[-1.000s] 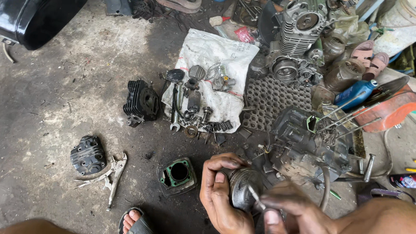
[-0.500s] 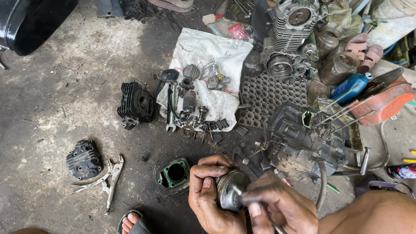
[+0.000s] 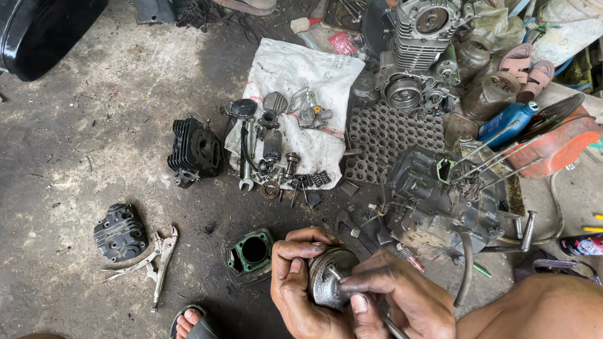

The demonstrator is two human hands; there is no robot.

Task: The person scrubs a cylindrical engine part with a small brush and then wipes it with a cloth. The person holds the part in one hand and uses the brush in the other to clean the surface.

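Since the earlier frame, both hands sit a little lower-left: left hand [image 3: 302, 286] grips the piston [image 3: 328, 277], right hand [image 3: 394, 298] pinches a metal tool [image 3: 403, 338] against it (bare floor [image 3: 75, 157] leftward). Blue bottle [image 3: 509, 122] lies upper right.

This is a rough motorcycle repair workshop, worked straight on an oil-stained concrete floor [image 3: 75, 151]. A stripped engine block [image 3: 437, 197], a finned cylinder [image 3: 194, 150], a cylinder head [image 3: 422, 24] and locking pliers [image 3: 152, 258] lie about. Small parts sit on a white sack [image 3: 299, 73]. The black shape at top left is probably a fuel tank [image 3: 34, 18].
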